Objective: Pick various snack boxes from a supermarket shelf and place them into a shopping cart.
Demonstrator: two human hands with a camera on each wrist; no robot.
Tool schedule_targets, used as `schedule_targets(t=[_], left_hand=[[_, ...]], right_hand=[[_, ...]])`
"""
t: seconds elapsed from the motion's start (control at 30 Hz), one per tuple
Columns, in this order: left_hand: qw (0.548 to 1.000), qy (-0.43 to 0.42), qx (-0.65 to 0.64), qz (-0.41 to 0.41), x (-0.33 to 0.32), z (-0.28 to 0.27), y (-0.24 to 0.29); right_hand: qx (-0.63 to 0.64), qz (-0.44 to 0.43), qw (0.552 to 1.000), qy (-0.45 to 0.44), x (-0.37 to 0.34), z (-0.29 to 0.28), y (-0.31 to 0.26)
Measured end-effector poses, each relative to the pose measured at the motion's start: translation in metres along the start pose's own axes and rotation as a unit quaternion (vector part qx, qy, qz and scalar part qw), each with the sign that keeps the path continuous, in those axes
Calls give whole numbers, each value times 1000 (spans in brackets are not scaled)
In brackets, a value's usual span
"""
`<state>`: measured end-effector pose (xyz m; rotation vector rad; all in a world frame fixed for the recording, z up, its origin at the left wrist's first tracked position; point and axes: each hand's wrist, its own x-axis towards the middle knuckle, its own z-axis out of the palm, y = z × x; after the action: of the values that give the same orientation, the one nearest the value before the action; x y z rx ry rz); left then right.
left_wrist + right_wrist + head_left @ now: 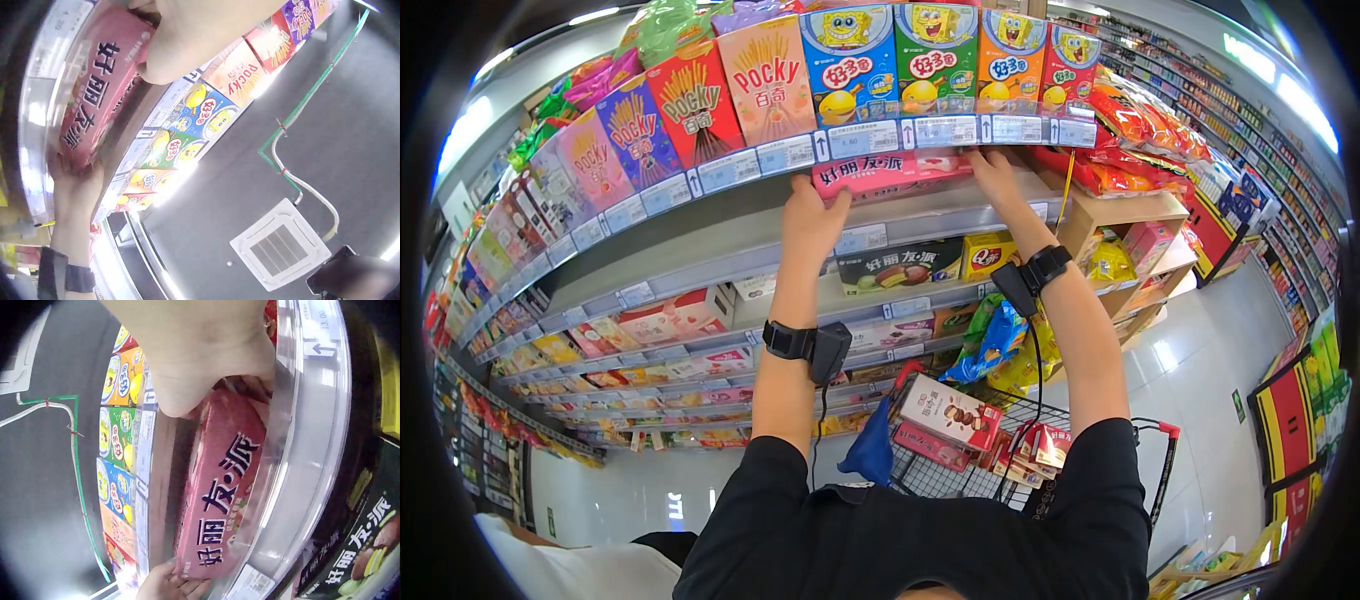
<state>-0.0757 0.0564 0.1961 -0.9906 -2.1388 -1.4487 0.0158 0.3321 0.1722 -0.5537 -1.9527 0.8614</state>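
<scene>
Pink box [890, 176], quantity one: located directly beneath the front edge of the upper shelf [730, 168], toward the right end of the second shelf [700, 235]. Head view: four cartoon boxes [940, 60] and four legible Pocky boxes [765, 80] line the upper shelf. One dark box [900, 267] and one yellow box [988, 254] sit side by side on the third shelf. The shopping cart [940, 480] contains one white box [948, 412], one pink carton [930, 446] and several small red packs [1040, 447], too overlapped to count. The left hand [810, 215] grips the left end of the pink box; the right hand [997, 180] is at the right end, fingertips partly covered by the upper shelf.

Left wrist view: one pink box, printed face visible. Left thumb lies over the near end, remaining fingers largely hidden; right fingers are clamped at the far end. One ceiling unit [280, 244] is visible.

Right wrist view: right fingers curl at the near end, mostly hidden behind the hand; left fingers touch the opposite end. A clear shelf lip [300, 444] borders the pink box. The dark box is cut off at the right frame edge.
</scene>
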Motion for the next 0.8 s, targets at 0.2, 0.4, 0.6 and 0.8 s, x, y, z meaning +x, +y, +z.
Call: schedule_targets(t=[0.2, 0.4, 0.6, 0.8], left_hand=[[1000, -3, 4, 21, -22, -16, -1], [999, 41, -19, 4, -43, -28, 16], [994, 80, -49, 50, -59, -37, 21], [997, 73, 2, 31, -85, -62, 43]], right_hand=[[112, -20, 993, -38, -34, -5, -34], [224, -53, 972, -47, -49, 3, -28], [285, -84, 955, -7, -75, -6, -56], [231, -46, 972, 23, -108, -24, -83]])
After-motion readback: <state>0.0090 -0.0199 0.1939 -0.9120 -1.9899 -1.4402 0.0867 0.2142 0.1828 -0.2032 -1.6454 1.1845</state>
